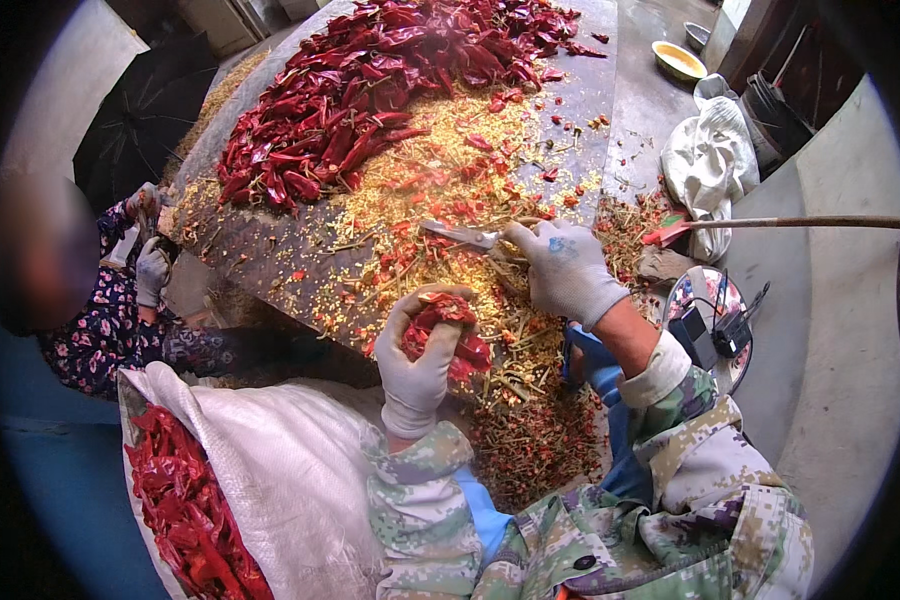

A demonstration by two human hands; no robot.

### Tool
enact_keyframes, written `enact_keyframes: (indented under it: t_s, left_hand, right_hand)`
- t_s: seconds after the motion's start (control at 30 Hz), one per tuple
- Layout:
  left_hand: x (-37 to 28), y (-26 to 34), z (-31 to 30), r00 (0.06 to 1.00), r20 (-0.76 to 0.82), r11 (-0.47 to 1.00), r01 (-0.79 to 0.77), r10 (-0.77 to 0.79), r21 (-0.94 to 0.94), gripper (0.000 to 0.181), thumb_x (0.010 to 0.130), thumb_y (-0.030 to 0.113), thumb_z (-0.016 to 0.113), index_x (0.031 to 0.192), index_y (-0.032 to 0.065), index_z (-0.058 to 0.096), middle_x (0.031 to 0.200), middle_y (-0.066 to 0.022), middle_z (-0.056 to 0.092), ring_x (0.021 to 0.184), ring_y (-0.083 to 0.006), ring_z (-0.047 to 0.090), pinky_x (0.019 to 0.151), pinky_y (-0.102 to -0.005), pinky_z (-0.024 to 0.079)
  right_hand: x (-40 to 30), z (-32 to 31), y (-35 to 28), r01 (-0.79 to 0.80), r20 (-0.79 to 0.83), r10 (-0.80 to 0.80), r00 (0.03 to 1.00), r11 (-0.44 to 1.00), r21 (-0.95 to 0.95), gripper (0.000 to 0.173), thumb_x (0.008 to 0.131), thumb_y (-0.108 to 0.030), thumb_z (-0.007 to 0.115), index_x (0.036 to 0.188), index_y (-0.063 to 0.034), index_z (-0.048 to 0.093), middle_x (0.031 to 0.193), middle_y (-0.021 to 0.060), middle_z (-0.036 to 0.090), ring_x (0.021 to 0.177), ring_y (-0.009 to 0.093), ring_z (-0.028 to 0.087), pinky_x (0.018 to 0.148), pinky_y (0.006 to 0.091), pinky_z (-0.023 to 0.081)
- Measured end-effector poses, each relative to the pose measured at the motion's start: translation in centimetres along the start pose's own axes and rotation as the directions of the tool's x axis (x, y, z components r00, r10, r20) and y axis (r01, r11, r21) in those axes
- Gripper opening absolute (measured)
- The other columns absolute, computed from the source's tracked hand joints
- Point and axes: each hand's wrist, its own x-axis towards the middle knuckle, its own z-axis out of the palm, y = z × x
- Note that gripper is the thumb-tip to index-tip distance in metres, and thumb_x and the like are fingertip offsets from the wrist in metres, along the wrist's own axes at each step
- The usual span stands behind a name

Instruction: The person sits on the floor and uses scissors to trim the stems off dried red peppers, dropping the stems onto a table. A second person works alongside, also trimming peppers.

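In a white work glove, my left hand (418,360) is closed around a bunch of dried red chili pieces (450,330) near the table's front edge. My gloved right hand (570,266), with a blue mark on its back, grips a pair of scissors (461,234). Their blades point left over a bed of yellow chili seeds (450,150), red scraps and stems. Farther back on the table lies a large heap of whole dried red chilies (360,82). To the left of my left arm, a white woven sack (292,442) holds cut red chilies (195,510).
A person in a floral top (94,300) works at the left, wearing gloves. Stems and scraps (540,450) cover the floor below me. At right are a round stool (739,360) with black devices, a red-headed shovel (671,231), a white sack (712,150) and a bowl (679,61).
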Motion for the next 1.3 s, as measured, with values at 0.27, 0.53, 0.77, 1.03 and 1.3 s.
enact_keyframes:
  t_s: [0.27,0.53,0.77,1.03,1.3]
  left_hand:
    - [-0.1,-0.3,-1.6,0.998,-0.027,0.992,0.060,-0.064,-0.112,0.029,0.087,0.002,0.062,0.115,-0.0041,0.056,0.102,-0.0113,0.068,0.086,-0.0145,0.065,0.079,-0.0280,0.053]
    - [-0.1,-0.4,-2.4,0.994,-0.081,0.973,0.051,-0.071,-0.227,0.036,0.083,0.000,0.063,0.117,-0.0027,0.051,0.102,-0.0092,0.063,0.089,-0.0152,0.064,0.082,-0.0293,0.054]
    - [-0.2,-0.1,-2.0,0.990,0.000,0.910,0.133,-0.144,-0.392,0.043,0.082,0.002,0.068,0.120,-0.0011,0.048,0.103,-0.0145,0.064,0.093,-0.0229,0.067,0.085,-0.0360,0.056]
    - [-0.8,0.9,-1.6,0.968,0.020,0.828,0.224,-0.249,-0.514,0.053,0.080,-0.007,0.067,0.127,0.0006,0.043,0.100,-0.0177,0.064,0.093,-0.0279,0.068,0.084,-0.0402,0.059]
    - [-0.7,0.7,-1.6,0.944,0.092,0.765,0.310,-0.315,-0.564,0.060,0.079,-0.010,0.067,0.132,-0.0010,0.039,0.097,-0.0167,0.065,0.089,-0.0270,0.069,0.080,-0.0393,0.060]
  right_hand:
    - [-0.4,-2.6,-2.1,-0.080,0.036,0.073,0.997,0.945,0.318,0.054,0.079,-0.027,0.067,0.128,-0.0105,0.050,0.081,0.0141,0.066,0.077,0.034,0.067,0.066,0.0456,0.052]
    - [-1.5,-4.1,-2.8,0.096,0.005,-0.203,0.979,0.484,0.870,0.058,0.075,-0.017,0.068,0.129,-0.0041,0.051,0.110,0.0173,0.059,0.108,0.032,0.058,0.092,0.0385,0.046]
    - [-1.4,-3.5,-3.7,0.279,-0.062,-0.333,0.941,0.656,0.701,0.059,0.068,-0.017,0.068,0.126,-0.0095,0.056,0.095,0.0171,0.058,0.093,0.036,0.057,0.081,0.0445,0.047]
    - [-1.8,-3.4,-4.3,0.347,-0.136,-0.359,0.923,0.628,0.696,0.054,0.069,-0.023,0.071,0.120,-0.0080,0.059,0.093,0.0164,0.057,0.092,0.036,0.057,0.080,0.0446,0.047]
    - [-2.3,-3.2,-4.4,0.353,-0.152,-0.358,0.921,0.608,0.711,0.052,0.070,-0.022,0.070,0.118,-0.0087,0.059,0.088,0.0165,0.057,0.087,0.036,0.058,0.077,0.0444,0.048]
